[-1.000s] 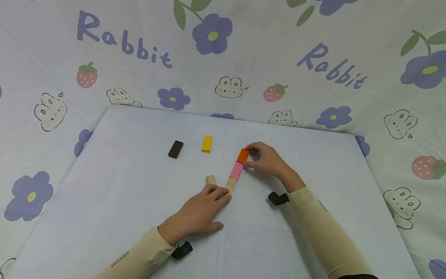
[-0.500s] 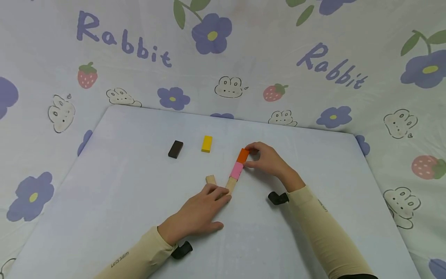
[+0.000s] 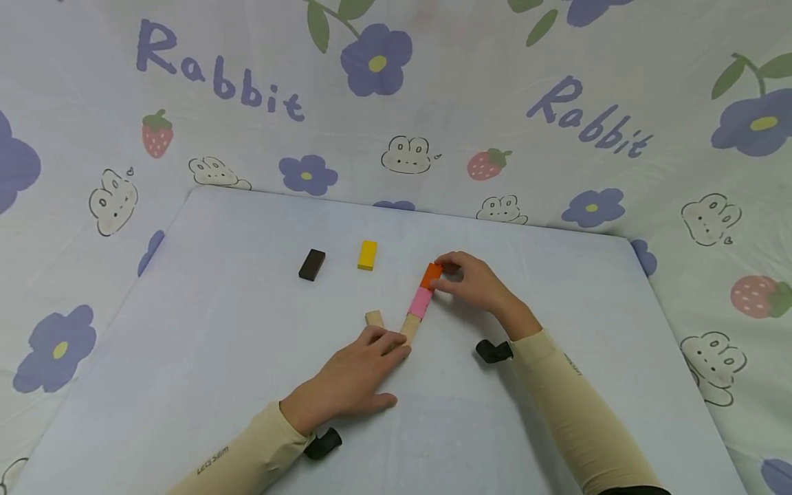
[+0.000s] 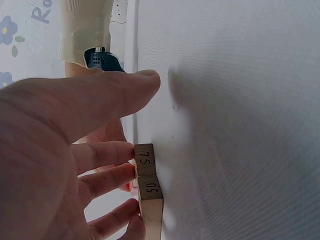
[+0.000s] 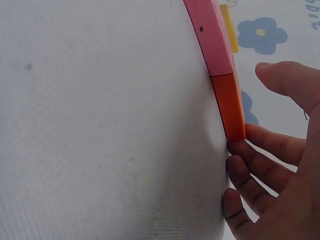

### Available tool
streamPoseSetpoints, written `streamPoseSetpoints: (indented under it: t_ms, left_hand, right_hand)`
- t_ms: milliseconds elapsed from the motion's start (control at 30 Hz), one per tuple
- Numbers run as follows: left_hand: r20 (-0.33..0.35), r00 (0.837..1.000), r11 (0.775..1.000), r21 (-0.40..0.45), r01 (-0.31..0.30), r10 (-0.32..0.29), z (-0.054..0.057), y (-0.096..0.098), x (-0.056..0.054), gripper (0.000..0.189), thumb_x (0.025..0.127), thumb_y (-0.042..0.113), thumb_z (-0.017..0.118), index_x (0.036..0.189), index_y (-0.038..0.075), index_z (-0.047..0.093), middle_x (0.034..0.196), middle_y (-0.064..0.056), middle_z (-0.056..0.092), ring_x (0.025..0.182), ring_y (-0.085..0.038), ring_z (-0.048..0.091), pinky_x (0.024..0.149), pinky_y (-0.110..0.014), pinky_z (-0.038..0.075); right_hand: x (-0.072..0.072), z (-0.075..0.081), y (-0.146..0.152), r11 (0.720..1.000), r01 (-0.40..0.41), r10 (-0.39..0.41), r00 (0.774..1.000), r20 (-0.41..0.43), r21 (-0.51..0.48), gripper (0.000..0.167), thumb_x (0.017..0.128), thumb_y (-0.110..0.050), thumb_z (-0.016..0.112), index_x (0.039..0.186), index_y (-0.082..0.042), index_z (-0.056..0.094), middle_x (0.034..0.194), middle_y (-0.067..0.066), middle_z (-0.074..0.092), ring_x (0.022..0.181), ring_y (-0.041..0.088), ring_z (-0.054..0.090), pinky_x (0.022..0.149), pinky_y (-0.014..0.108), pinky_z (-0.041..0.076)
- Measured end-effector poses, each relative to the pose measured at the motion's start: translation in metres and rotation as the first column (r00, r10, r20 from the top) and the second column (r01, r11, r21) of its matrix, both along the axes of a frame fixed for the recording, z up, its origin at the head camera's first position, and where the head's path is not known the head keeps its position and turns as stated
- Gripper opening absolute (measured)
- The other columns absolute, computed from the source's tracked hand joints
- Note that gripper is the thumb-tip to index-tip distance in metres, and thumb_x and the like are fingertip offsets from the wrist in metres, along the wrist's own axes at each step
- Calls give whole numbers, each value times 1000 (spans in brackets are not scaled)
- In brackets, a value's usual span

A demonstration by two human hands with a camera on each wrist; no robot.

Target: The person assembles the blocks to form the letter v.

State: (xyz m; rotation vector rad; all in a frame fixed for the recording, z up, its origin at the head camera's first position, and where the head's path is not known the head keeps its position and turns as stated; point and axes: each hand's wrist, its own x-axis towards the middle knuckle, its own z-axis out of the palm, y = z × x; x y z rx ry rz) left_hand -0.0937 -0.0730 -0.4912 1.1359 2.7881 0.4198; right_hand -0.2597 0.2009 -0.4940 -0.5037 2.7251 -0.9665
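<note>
A slanting row of small blocks lies on the white table: an orange block [image 3: 431, 276] at the far end, then a pink block [image 3: 421, 302], then a plain wooden block [image 3: 411, 328]. My right hand [image 3: 473, 283] is at the orange block, fingertips against its far end; the right wrist view shows the thumb [image 5: 285, 82] raised off it. My left hand [image 3: 349, 378] rests its fingertips along wooden blocks marked 75 [image 4: 144, 159] and 50 [image 4: 150, 188], thumb held apart. Another wooden block's end [image 3: 374, 318] shows beyond the left fingers, which partly hide the wooden pieces.
A dark brown block [image 3: 312, 265] and a yellow block [image 3: 368, 255] lie farther back on the table [image 3: 247, 227], left of the row. Behind the table hangs a printed cloth [image 3: 445, 89] with rabbits and flowers.
My right thumb has moved from beside the seam of the orange and pink blocks to overlap the orange one. The left hand and the blocks have hardly moved. The cloth at left has shifted slightly.
</note>
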Motion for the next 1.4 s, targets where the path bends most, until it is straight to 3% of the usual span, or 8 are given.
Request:
streamPoseSetpoints:
  t_ms: [400, 667, 967, 1400]
  left_hand:
    - [-40, 999, 999, -40, 3, -4, 0, 2, -2, 73, 93, 44, 87, 153, 11, 61, 154, -7, 54, 138, -28, 44, 111, -36, 48]
    - [-114, 993, 998, -62, 4, -11, -4, 3, -3, 71, 91, 47, 88, 149, 14, 62, 151, -5, 54, 133, -28, 47, 107, -40, 49]
    - [-75, 997, 999, -50, -6, 2, 1, 6, -8, 61, 95, 44, 84, 145, 16, 65, 146, -3, 55, 129, -27, 47, 105, -43, 50]
    - [-8, 1000, 997, 80, -18, 19, 10, 10, -18, 53, 97, 37, 83, 142, 13, 67, 136, -7, 60, 132, -30, 49, 108, -48, 49]
  right_hand:
    - [2, 2, 2, 1000, 12, -12, 1000, -4, -27, 52, 102, -32, 77, 145, -6, 64, 136, 12, 65, 125, 31, 58, 112, 50, 48]
    - [8, 2, 5, 997, 39, -44, 996, -79, -63, 50, 104, -25, 75, 147, -3, 62, 132, 14, 64, 121, 32, 59, 107, 51, 50]
    - [19, 12, 8, 994, 28, -45, 986, -159, -110, 46, 105, -22, 73, 147, -5, 63, 138, 17, 64, 122, 31, 57, 105, 52, 51]
    - [36, 20, 12, 992, 19, -44, 980, -196, -129, 45, 105, -23, 75, 145, -4, 64, 140, 17, 64, 122, 31, 58, 102, 53, 53]
